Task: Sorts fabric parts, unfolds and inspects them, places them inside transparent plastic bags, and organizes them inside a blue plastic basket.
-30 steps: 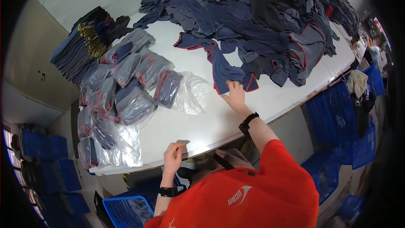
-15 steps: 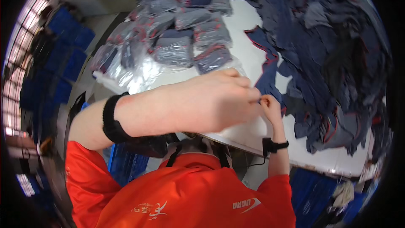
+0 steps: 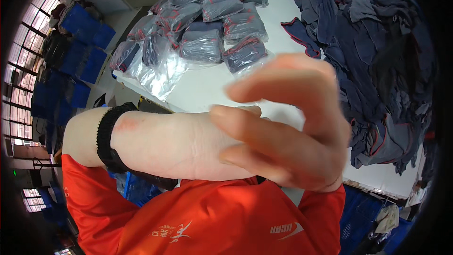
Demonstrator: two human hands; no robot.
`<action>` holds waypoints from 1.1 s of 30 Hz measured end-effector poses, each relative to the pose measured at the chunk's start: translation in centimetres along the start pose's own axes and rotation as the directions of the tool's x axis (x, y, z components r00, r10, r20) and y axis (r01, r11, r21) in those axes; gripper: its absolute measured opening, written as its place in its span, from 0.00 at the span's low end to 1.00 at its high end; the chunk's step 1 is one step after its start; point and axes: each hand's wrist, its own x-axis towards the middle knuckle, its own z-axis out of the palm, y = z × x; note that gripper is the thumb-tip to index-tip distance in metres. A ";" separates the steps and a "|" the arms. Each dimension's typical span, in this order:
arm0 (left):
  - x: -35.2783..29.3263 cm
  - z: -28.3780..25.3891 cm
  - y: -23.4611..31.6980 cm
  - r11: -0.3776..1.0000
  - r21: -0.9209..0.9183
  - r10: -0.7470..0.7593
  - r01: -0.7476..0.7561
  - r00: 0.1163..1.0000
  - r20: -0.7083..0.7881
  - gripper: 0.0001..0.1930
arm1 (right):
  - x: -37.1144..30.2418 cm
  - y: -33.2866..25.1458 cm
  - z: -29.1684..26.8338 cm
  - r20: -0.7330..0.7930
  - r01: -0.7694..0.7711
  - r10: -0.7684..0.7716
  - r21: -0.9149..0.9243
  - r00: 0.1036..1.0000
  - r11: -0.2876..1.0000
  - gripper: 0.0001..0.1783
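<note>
My right hand (image 3: pixel 302 118) is large and close in the head view, its fingers bent and apart, pointing left with nothing seen between them. Motion smears it somewhat. Behind it lies my left hand (image 3: pixel 210 148), its arm stretched across from the left with a black band (image 3: pixel 106 137) round the forearm. The left fingers are mostly hidden, so their grip does not show. Beyond both hands is the white table (image 3: pixel 198 87). A dark blue garment piece (image 3: pixel 302 38) with red edging lies past the right hand.
Clear-bagged folded grey-blue garments (image 3: pixel 200 42) cover the table's far left part. A large heap of loose dark garments (image 3: pixel 368 61) fills the right side. Blue crates (image 3: pixel 80 63) stand at the left, and another blue crate (image 3: pixel 356 217) stands below the table's right edge.
My right hand has risen toward the head and moved across in front of my left hand, with its fingers spreading. The left forearm has turned and lowered slightly. The view has shifted a little.
</note>
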 end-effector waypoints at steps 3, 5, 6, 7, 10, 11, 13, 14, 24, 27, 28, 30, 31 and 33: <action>-1.8 -1.6 -2.1 0.998 -0.008 -0.061 0.064 0.971 0.233 0.10 | 0.9 0.2 0.4 0.198 0.023 -0.027 0.023 0.980 0.999 0.17; -2.2 -3.0 0.2 0.975 -0.221 0.068 0.000 0.952 0.300 0.14 | 0.7 -0.3 1.4 0.148 0.010 -0.018 0.049 0.989 0.999 0.18; -2.8 -2.4 1.0 0.974 -0.228 0.074 -0.004 0.951 0.300 0.14 | 0.9 -0.5 1.6 0.197 0.039 -0.040 0.007 0.980 0.999 0.18; -3.5 -1.4 1.9 0.966 -0.238 -0.042 0.097 0.973 0.226 0.15 | 1.1 -0.7 1.8 0.248 0.075 -0.065 -0.032 0.967 0.997 0.18; -4.7 -1.0 2.7 0.965 -0.214 -0.122 0.151 0.982 0.141 0.16 | 1.1 -1.6 3.4 0.100 0.128 -0.115 -0.137 0.988 0.982 0.18; -5.1 -1.2 2.9 0.980 -0.166 -0.090 0.111 0.987 0.130 0.16 | 1.2 -1.8 4.1 0.106 0.131 -0.117 -0.139 0.987 0.982 0.18; -5.8 -1.4 3.0 0.997 -0.069 -0.027 0.034 0.994 0.109 0.16 | 1.2 -1.7 5.5 -0.051 0.171 -0.175 -0.087 0.983 0.981 0.15; -6.3 -1.5 2.9 1.000 -0.019 0.004 -0.002 0.995 0.099 0.16 | 1.0 -1.7 6.1 -0.046 0.173 -0.177 -0.086 0.983 0.981 0.15; -9.6 -2.9 0.8 0.992 -0.105 -0.042 0.076 0.955 0.292 0.09 | 3.6 -4.2 14.2 -0.534 0.101 0.070 0.285 0.843 0.953 0.08; -9.5 -3.4 1.0 1.000 -0.006 -0.026 0.030 0.942 0.333 0.10 | 4.1 -4.4 15.9 -0.658 0.156 0.014 0.199 0.753 0.968 0.09; -9.6 -3.5 1.1 1.000 0.027 -0.024 0.015 0.936 0.352 0.10 | 4.0 -4.7 16.2 -0.641 0.148 -0.013 0.158 0.767 0.976 0.10; -9.7 -4.2 1.3 0.996 0.091 -0.019 -0.019 0.919 0.394 0.10 | 3.4 -5.3 15.7 -0.561 0.098 0.003 0.149 0.828 0.984 0.08; -9.7 -4.2 1.3 0.992 0.120 -0.022 -0.030 0.913 0.407 0.10 | 3.2 -5.4 15.3 -0.474 0.044 0.033 0.149 0.880 0.988 0.08; -9.8 -4.5 1.3 0.983 0.177 -0.029 -0.055 0.898 0.439 0.11 | 3.7 -5.7 14.6 -0.384 0.049 0.018 0.163 0.923 0.985 0.10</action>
